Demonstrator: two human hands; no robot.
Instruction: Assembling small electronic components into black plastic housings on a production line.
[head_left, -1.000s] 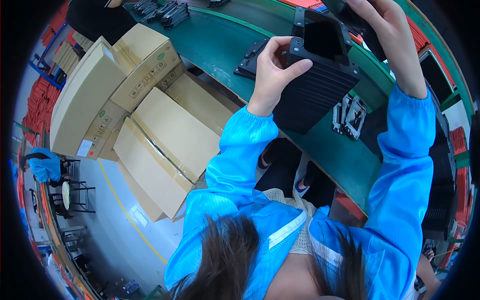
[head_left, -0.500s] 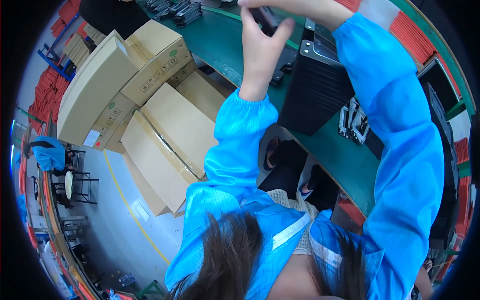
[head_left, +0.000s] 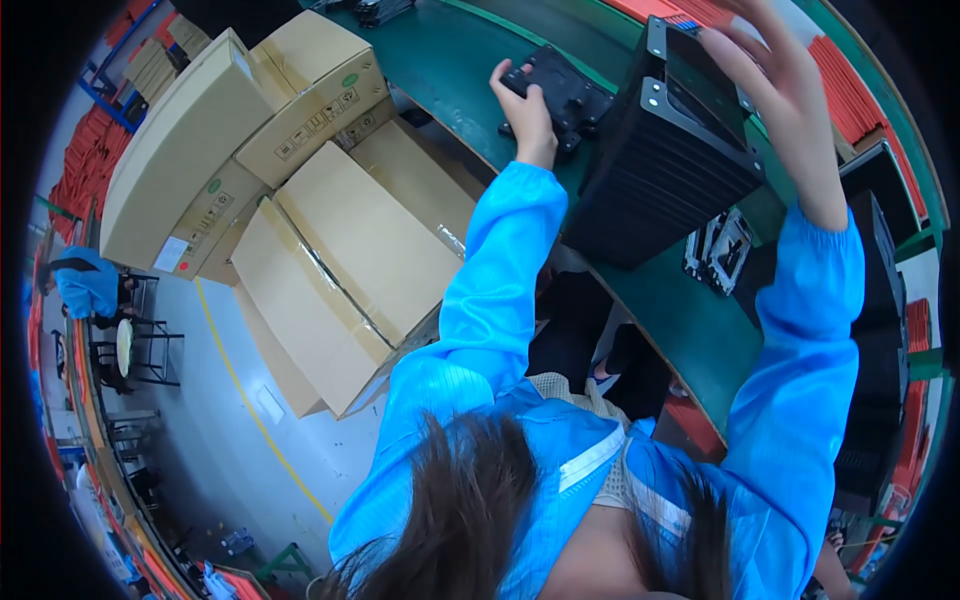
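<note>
My left hand has its fingers closed around the near corner of a black moulded plastic part, which lies with similar dark pieces on the green-topped workbench. A tall black ribbed box stands just right of them. Over the far right side of that box, my right hand is raised with its fingers apart, and I see nothing held in it. Silver-and-black metal frames lie on the bench beside the box, below my right hand.
Large cardboard cartons are stacked at the left, against the bench. More dark parts lie at the bench's far end. Red stacked sheets and a dark panel stand at the right. A person in blue sits far left.
My hands were together at the top around a small dark object. My left hand has come down onto the black plastic part; my right has moved right and opened.
</note>
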